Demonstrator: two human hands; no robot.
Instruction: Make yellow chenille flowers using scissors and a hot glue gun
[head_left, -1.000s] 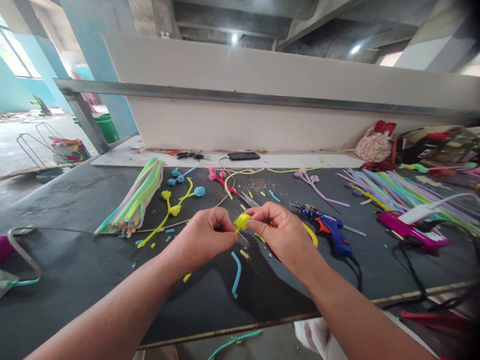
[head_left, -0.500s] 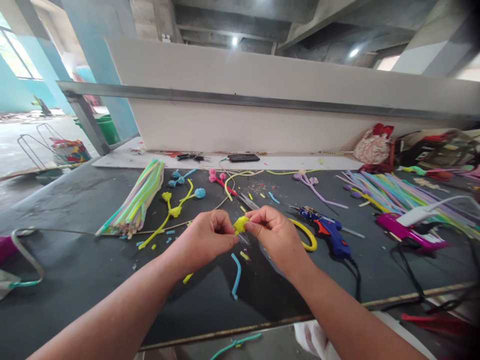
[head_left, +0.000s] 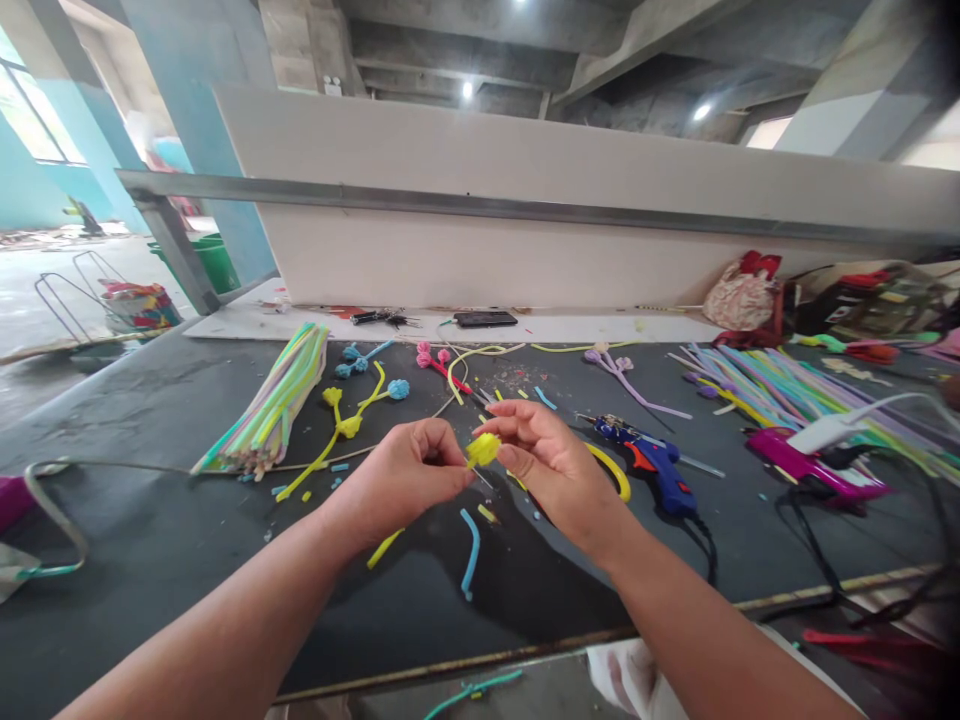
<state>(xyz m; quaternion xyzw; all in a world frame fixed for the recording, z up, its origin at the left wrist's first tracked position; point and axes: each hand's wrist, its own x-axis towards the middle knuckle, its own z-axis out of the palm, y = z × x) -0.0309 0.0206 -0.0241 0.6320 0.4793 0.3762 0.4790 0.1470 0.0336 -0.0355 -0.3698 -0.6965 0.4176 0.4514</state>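
Note:
My left hand [head_left: 409,465] is closed, its thumb and forefinger pinching the base of a small yellow flower [head_left: 484,449] that looks made of pipe cleaner. Right beside the bloom, my right hand [head_left: 559,465] has its fingers parted; whether a fingertip still brushes the flower is hard to tell. Partly hidden behind that hand lie scissors with a yellow handle [head_left: 611,472]. Below the flower, a short blue pipe cleaner piece [head_left: 471,555] rests on the dark table [head_left: 405,630]. A yellow piece [head_left: 385,549] pokes out under my left forearm.
Left stands a bundle of pastel pipe cleaners [head_left: 274,400], near a yellow stem with blooms [head_left: 349,427]. At right are a blue glue gun [head_left: 656,465], a purple power strip [head_left: 817,465] and more loose pipe cleaners [head_left: 787,385]. A phone [head_left: 486,319] lies at the back.
My right fingers have loosened from the yellow flower and spread apart. The flower shows more fully now, while my left hand keeps its pinch in nearly the same place.

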